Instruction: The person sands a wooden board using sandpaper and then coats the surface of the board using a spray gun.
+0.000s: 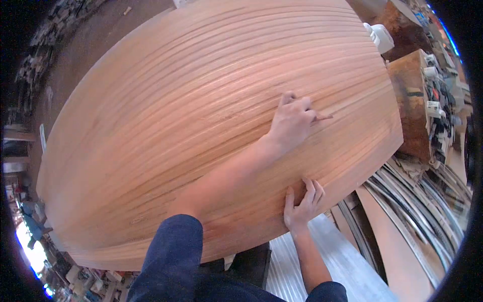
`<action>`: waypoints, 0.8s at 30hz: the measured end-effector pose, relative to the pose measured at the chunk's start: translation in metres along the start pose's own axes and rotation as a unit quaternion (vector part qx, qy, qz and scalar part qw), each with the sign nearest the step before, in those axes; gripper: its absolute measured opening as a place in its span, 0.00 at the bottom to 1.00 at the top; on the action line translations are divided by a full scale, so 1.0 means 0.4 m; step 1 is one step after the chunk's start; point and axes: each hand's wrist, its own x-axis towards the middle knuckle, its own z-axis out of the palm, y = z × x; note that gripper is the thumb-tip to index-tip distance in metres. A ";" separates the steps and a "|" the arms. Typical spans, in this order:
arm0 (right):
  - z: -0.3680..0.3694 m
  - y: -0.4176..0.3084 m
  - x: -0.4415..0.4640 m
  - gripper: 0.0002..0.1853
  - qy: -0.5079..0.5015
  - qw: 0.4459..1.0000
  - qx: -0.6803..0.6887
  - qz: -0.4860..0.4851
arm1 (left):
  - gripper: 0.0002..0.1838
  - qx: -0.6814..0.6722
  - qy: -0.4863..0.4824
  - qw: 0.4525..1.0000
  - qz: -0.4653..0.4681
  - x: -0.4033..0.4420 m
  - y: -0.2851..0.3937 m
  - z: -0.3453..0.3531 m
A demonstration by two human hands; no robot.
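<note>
A large curved wooden hull of narrow strips [201, 116] fills the middle of the view. My left hand [293, 118] is on its upper surface, fingers bent around a small, thin brown piece [324, 118] that sticks out to the right; what exactly it is cannot be made out. Nearer the hull's lower edge, my right hand [304, 202] rests on the wood with its fingers apart, holding nothing.
Long thin strips [412, 201] lie at the lower right. Brown blocks [410, 100] with white objects [433, 108] stand at the right. A pale ridged sheet [327, 256] is below the hull. Cluttered items [88, 282] lie at the lower left.
</note>
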 end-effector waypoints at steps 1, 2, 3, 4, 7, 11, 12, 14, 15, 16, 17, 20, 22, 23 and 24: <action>-0.005 0.009 -0.005 0.27 0.003 1.000 0.005 0.003 | 0.07 0.003 -0.003 1.000 0.004 -0.010 0.000 -0.004; -0.005 0.015 -0.008 0.27 -0.006 1.000 0.002 0.007 | 0.08 0.004 -0.008 1.000 0.010 -0.021 -0.001 -0.007; -0.003 0.023 -0.007 0.26 -0.003 0.999 0.037 -0.003 | 0.07 0.002 -0.022 1.000 -0.014 -0.059 0.004 -0.067; -0.001 0.028 -0.008 0.25 -0.001 0.997 0.075 -0.013 | 0.08 0.004 -0.035 0.999 -0.037 -0.130 0.003 -0.160; -0.004 0.026 -0.007 0.24 -0.023 0.997 0.071 -0.031 | 0.07 0.081 -0.094 0.989 -0.085 -0.331 -0.048 -0.374; -0.017 0.014 -0.002 0.23 -0.068 0.994 0.073 -0.052 | 0.11 0.096 -0.136 0.982 -0.085 -0.341 -0.050 -0.405; -0.017 0.019 0.006 0.23 -0.074 0.992 0.083 -0.063 | 0.11 0.097 -0.135 0.983 -0.082 -0.299 -0.044 -0.373; -0.021 0.036 0.009 0.22 -0.084 0.987 0.119 -0.066 | 0.11 0.069 -0.137 0.985 -0.074 -0.177 -0.019 -0.267; -0.022 0.050 0.003 0.22 -0.088 0.983 0.148 -0.059 | 0.11 0.060 -0.136 0.987 -0.068 -0.124 -0.008 -0.208; -0.025 0.057 -0.004 0.20 -0.101 0.973 0.196 -0.061 | 0.13 0.067 -0.131 0.987 -0.062 -0.078 0.003 -0.152; -0.030 0.074 -0.005 0.19 -0.112 0.961 0.245 -0.064 | 0.14 0.074 -0.126 0.988 -0.055 -0.030 0.016 -0.093; -0.098 0.162 0.054 0.17 -0.154 0.906 0.392 -0.034 | 0.08 0.051 -0.123 0.991 -0.033 0.156 0.072 0.100; -0.155 0.296 0.117 0.17 -0.115 0.916 0.384 -0.012 | 0.06 0.042 -0.115 0.992 0.000 0.308 0.128 0.270; -0.187 0.362 0.150 0.17 -0.092 0.922 0.377 0.002 | 0.06 0.039 -0.101 0.994 0.017 0.384 0.150 0.352; -0.221 0.429 0.206 0.16 -0.081 0.932 0.354 0.018 | 0.06 0.040 -0.089 0.995 0.026 0.463 0.171 0.438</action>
